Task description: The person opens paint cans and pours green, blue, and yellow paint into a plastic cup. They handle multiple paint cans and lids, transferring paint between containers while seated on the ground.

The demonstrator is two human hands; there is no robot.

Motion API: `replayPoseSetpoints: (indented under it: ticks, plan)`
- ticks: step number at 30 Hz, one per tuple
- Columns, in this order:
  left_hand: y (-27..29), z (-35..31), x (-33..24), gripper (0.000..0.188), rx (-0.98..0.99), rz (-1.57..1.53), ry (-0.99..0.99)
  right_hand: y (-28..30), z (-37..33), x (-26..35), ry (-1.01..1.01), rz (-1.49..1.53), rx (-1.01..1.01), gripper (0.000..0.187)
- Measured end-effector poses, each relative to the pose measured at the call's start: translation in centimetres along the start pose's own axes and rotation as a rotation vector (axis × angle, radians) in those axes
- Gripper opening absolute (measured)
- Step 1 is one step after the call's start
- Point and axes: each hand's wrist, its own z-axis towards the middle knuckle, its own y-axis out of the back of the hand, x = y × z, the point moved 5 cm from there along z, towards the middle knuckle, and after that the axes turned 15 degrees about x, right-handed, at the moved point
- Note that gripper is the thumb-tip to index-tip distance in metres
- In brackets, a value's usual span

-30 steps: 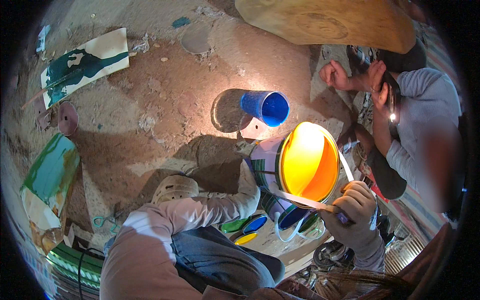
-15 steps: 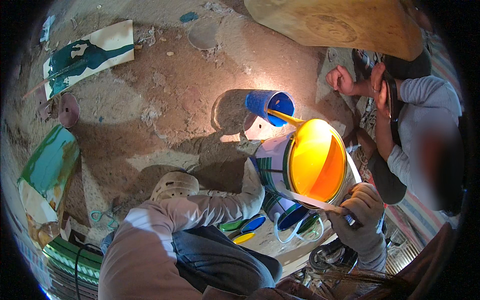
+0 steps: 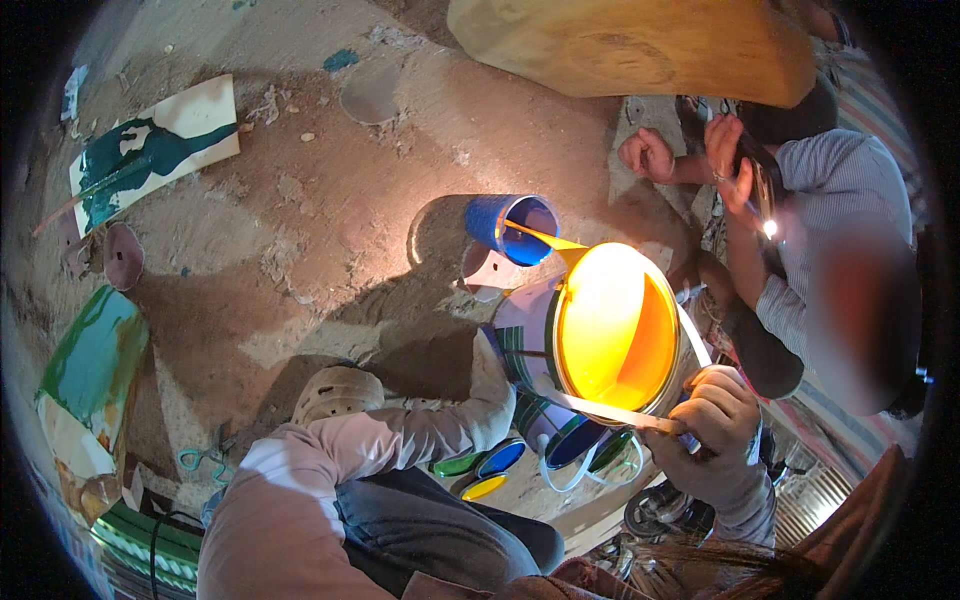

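A white and green paint bucket (image 3: 528, 337) is tipped over on its side, full of yellow paint (image 3: 610, 330). From its rim a yellow stream runs into a blue cylindrical container (image 3: 483, 220), itself leaning. My right hand (image 3: 715, 420), in a grey glove, is closed around the bucket's white strap handle (image 3: 610, 408). At the bucket's base is my left hand (image 3: 492, 375), gloved, against its side; the bucket hides most of its fingers.
Below the bucket are another bucket with blue paint (image 3: 575, 440) and several paint lids (image 3: 500, 457). Another person (image 3: 845, 170) crouches at right, holding a lit phone (image 3: 758, 170). A large tan slab-like object (image 3: 640, 45) overhangs the far side; a paint-stained board (image 3: 205, 110) lies far left.
The whole view has shifted a little to the left. The yellow stream still flows into the blue container. The other person's phone has turned, and its light now shows.
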Motion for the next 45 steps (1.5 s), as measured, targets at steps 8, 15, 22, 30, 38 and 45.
replayPoseSetpoints:
  ticks: [8,15,22,30,38,45]
  plan:
    - [-1.2,0.4,0.8,0.064,0.012,0.008,-0.007,0.4,0.0,0.1,0.002,-0.028,0.008,0.039]
    - [-1.9,0.7,1.3,0.065,0.011,0.011,-0.016,0.5,-0.1,0.1,0.014,-0.016,-0.010,0.039]
    - [-1.9,0.4,1.3,0.065,0.011,0.025,-0.012,0.4,-0.3,0.1,0.017,-0.037,-0.026,0.041]
    - [-1.7,0.1,1.2,0.065,0.009,0.036,-0.012,0.6,-0.3,0.4,0.025,-0.049,-0.011,0.041]
    - [-1.3,0.0,1.0,0.065,0.008,0.042,-0.013,0.6,-0.3,0.6,0.008,-0.059,0.054,0.042]
    - [-1.3,0.0,1.0,0.065,0.008,0.043,-0.014,0.8,-0.1,0.7,0.012,-0.047,0.069,0.038]
